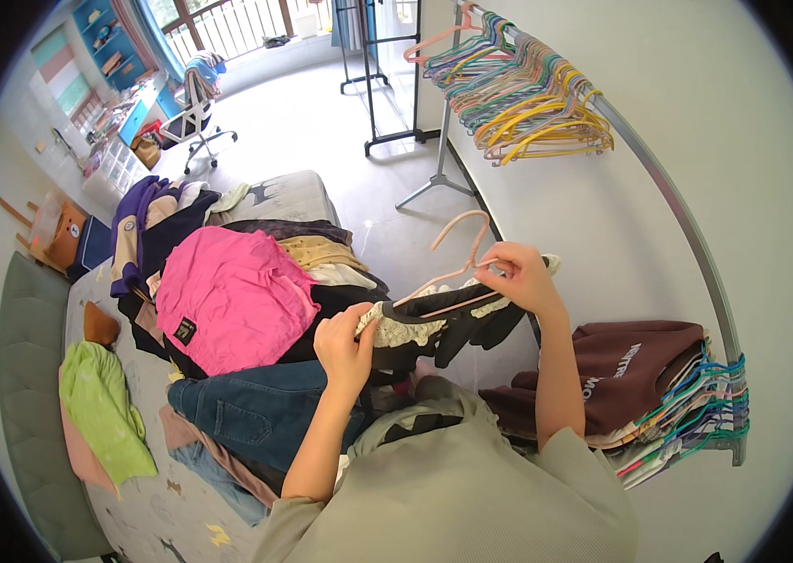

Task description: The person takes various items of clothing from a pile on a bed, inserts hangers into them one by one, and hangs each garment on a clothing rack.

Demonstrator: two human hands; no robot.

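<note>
A black garment with cream lace trim (402, 332) hangs in front of me, between my two hands. My left hand (344, 347) is closed on its lace-edged left end. A pale pink clothes hanger (460, 225) sits partly inside the garment, its hook pointing up and away from me. My right hand (522, 276) pinches the hanger just right of the hook's base, beside the garment's right end. The garment's lower part drops out of sight behind my shirt. Nearest to my left hand on the bed lies a bright pink garment (232, 296).
The bed (295, 199) on the left carries piled clothes, including blue jeans (246, 422) and a lime green garment (107, 413). A metal clothes rack (687, 216) curves along the right, with bare hangers (518, 94) far and a brown sweatshirt (635, 366) near.
</note>
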